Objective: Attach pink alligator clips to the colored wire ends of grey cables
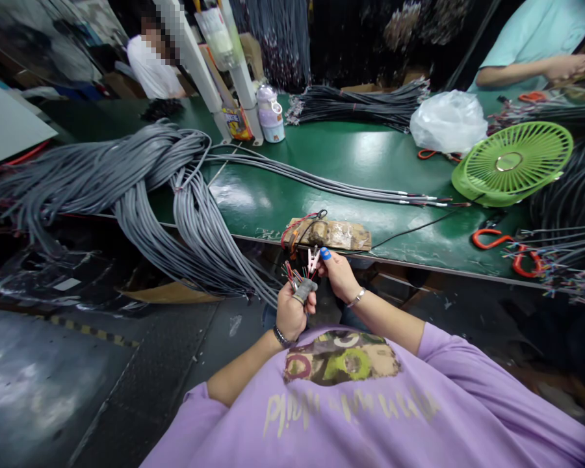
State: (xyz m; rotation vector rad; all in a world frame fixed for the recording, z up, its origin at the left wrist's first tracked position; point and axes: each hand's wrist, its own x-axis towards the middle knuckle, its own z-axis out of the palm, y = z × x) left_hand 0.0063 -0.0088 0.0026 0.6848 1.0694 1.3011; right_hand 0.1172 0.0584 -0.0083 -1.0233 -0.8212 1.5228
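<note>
My left hand [291, 311] is closed round the end of a grey cable [306, 288], whose thin coloured wires [292, 272] fan out above my fist. My right hand [338, 273], with a blue cap on one fingertip, pinches a small metal clip [314, 260] right at those wire ends. Both hands hover just below the near edge of the green table [351, 156]. A small taped brown block [334, 234] with red and black leads sits on the table edge directly above my hands. The grey cable runs left into a thick hanging bundle [195, 227].
A green fan [514, 162] lies at right beside a white plastic bag [447, 120]. Orange-handled scissors [509, 247] sit near the right edge. Dark cable bundles [361, 104] lie at the back. Another person in a teal shirt [531, 45] works at far right; a second person sits at back left.
</note>
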